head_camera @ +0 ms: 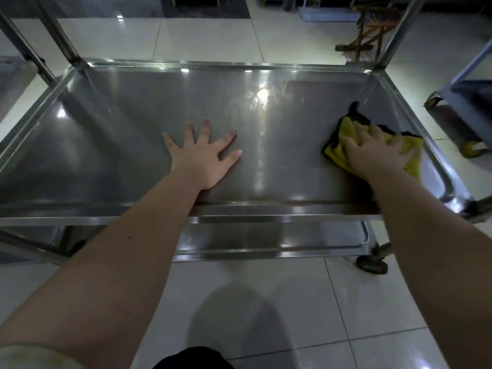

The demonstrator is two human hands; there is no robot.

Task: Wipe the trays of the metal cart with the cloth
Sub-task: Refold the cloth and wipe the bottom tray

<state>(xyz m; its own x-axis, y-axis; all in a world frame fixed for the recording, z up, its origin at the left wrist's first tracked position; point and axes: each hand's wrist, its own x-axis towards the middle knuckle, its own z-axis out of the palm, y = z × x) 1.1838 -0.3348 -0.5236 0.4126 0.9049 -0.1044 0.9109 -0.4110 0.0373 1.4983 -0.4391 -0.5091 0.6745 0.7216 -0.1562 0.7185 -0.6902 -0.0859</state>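
The metal cart's middle tray (127, 129) fills the view, shiny steel with a raised rim. My left hand (205, 158) lies flat on the tray's middle, fingers spread. A yellow cloth with a dark edge (346, 129) sits bunched on the tray's right side near the rim. My right hand (375, 153) presses down on the cloth with fingers extended over it. A lower tray (266, 239) shows under the front edge.
Upright steel posts (64, 35) rise at the tray's far corners. A caster wheel (371, 263) stands at the cart's front right. Another wheeled cart (468, 83) is at the right, a wooden stool (370, 30) beyond. White tiled floor (266, 302) surrounds the cart.
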